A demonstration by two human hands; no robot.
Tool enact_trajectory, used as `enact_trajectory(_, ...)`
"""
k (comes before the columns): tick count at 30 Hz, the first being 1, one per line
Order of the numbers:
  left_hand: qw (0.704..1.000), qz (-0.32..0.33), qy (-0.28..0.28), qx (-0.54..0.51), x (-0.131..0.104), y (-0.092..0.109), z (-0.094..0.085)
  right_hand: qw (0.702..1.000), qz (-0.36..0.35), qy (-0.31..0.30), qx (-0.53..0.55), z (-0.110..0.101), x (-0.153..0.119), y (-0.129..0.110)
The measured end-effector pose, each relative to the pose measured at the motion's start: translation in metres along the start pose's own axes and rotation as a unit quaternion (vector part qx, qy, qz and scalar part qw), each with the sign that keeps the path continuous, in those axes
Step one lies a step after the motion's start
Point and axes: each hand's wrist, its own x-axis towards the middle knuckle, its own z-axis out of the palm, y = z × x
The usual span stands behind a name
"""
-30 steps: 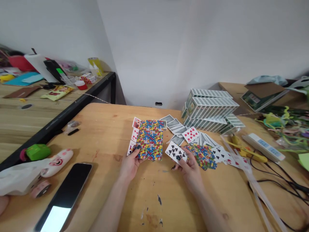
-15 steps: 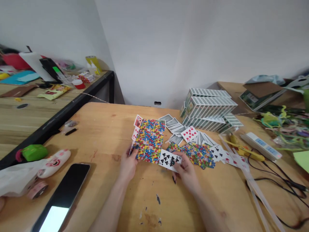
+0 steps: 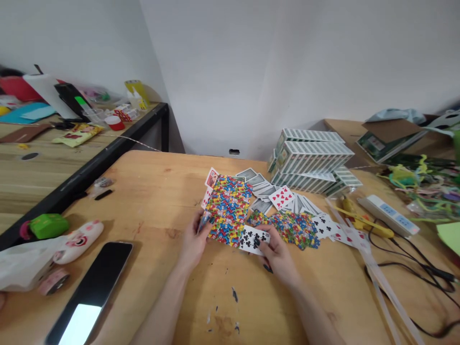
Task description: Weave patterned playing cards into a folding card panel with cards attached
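Between my hands is a colourful panel made of playing cards [image 3: 230, 208] with a busy red, yellow and blue pattern. My left hand [image 3: 194, 239] is closed on its lower left edge, thumb in front. Red-suited cards [image 3: 211, 177] stick out along the panel's upper left side. In my right hand [image 3: 276, 251] a ten of clubs [image 3: 251, 238] is pinched at its right end, its left end meeting the panel's lower right corner. Whether that end is tucked in or just overlaps, I cannot tell. More colourful-backed cards [image 3: 296, 229] lie spread just right of this hand.
Grey-backed cards [image 3: 260, 184] and a face-up heart card [image 3: 281, 197] lie behind. Striped card boxes [image 3: 312, 155] are stacked at the back right. A power strip [image 3: 388, 215] and black cables [image 3: 413, 273] lie right, a phone [image 3: 91, 287] and a green object [image 3: 49, 225] left.
The colourful panel has shifted slightly right and tilted a little, its left edge moving with my left hand. My right hand still pinches the ten of clubs, more of which is now covered.
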Motion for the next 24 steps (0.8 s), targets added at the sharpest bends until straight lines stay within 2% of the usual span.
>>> enact_trajectory(3, 1.000, -0.015, -0.014, -0.002, -0.001, 0.000, 0.000, 1.000, 0.004, 0.014, 0.022, -0.001, 0.000, 0.000)
enact_trajectory(7, 0.999, -0.023, -0.025, -0.007, -0.002, -0.001, 0.001, 0.996, 0.039, 0.003, 0.079, -0.002, 0.001, -0.002)
enact_trajectory(10, 0.999, -0.022, -0.031, -0.008, -0.004, -0.002, 0.001, 0.994, 0.037, 0.006, 0.100, 0.000, 0.000, -0.002)
enact_trajectory(15, 1.000, -0.012, -0.011, 0.019, -0.005, -0.001, 0.002, 0.998, -0.004, 0.041, 0.055, 0.005, 0.001, 0.002)
enact_trajectory(18, 1.000, -0.018, -0.003, 0.022, -0.007, 0.002, 0.003, 0.999, -0.016, 0.040, 0.023, 0.002, 0.002, 0.003)
enact_trajectory(24, 0.995, -0.043, -0.068, 0.053, -0.013, 0.006, 0.009, 1.000, -0.004, 0.021, -0.002, -0.009, 0.003, 0.000)
